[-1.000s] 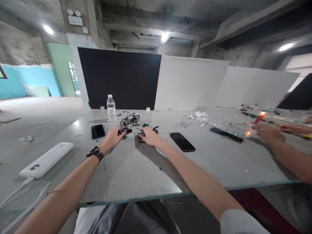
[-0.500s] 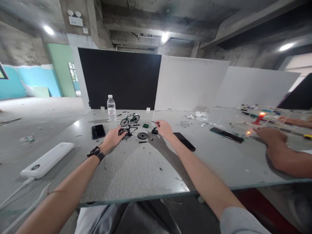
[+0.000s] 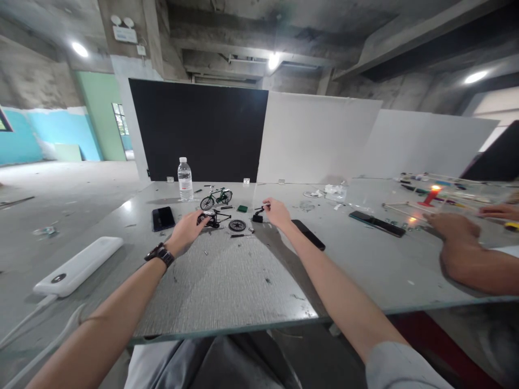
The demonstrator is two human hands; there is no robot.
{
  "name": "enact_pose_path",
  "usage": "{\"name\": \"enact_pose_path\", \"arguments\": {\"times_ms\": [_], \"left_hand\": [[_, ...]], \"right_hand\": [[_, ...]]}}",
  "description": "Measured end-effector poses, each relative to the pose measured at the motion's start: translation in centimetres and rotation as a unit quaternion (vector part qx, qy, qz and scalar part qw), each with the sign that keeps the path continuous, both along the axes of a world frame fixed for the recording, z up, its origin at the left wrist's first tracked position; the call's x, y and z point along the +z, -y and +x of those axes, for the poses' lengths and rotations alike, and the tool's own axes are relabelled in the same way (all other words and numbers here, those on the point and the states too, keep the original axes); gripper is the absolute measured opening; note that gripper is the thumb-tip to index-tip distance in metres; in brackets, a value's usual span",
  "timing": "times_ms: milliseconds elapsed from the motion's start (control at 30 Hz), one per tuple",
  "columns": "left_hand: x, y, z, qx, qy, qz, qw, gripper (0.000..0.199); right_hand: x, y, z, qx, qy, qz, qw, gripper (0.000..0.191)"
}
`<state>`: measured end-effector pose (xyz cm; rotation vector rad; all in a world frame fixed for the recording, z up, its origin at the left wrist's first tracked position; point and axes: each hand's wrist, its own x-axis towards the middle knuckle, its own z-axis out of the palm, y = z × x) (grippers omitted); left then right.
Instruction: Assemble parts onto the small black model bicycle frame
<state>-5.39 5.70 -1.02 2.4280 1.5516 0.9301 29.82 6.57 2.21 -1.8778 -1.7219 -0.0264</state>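
Note:
My left hand [image 3: 187,229], with a black watch on its wrist, grips a small black model bicycle frame [image 3: 213,218] lying on the grey table [image 3: 227,281]. A loose black wheel [image 3: 237,225] lies just right of that frame. My right hand [image 3: 277,212] pinches a small black part [image 3: 260,208] above another black piece [image 3: 257,218]. A finished green model bicycle [image 3: 216,198] stands upright behind them.
A water bottle [image 3: 185,180] stands at the back, a dark phone [image 3: 162,218] to its front left, another phone [image 3: 308,234] under my right forearm. A white power bank [image 3: 77,266] lies far left. Another person's hands [image 3: 452,226] work near a lit red candle [image 3: 432,195] on the right.
My right hand left the wheel and moved right and back, picking up a small black part. My left hand has stayed on the bicycle frame. The neighbour's hands shifted.

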Motion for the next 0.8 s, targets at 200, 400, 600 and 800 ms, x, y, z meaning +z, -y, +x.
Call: {"name": "enact_pose_path", "arguments": {"times_ms": [200, 400, 600, 800], "left_hand": [[0.3, -0.4, -0.2, 0.018, -0.051, -0.021, 0.998, 0.047], [0.4, -0.1, 0.0, 0.064, -0.049, -0.051, 0.995, 0.049], [-0.1, 0.0, -0.1, 0.040, -0.025, -0.021, 0.999, 0.050], [-0.1, -0.3, -0.1, 0.000, 0.015, 0.016, 1.000, 0.045]], "right_hand": [[0.0, 0.1, -1.3, 0.034, 0.006, -0.008, 0.999, 0.026], [-0.1, 0.1, -1.2, 0.038, 0.008, -0.013, 0.999, 0.026], [-0.4, -0.2, -0.7, 0.024, 0.008, -0.018, 1.000, 0.029], [-0.4, -0.2, -0.8, 0.037, 0.006, -0.018, 0.999, 0.028]]}}
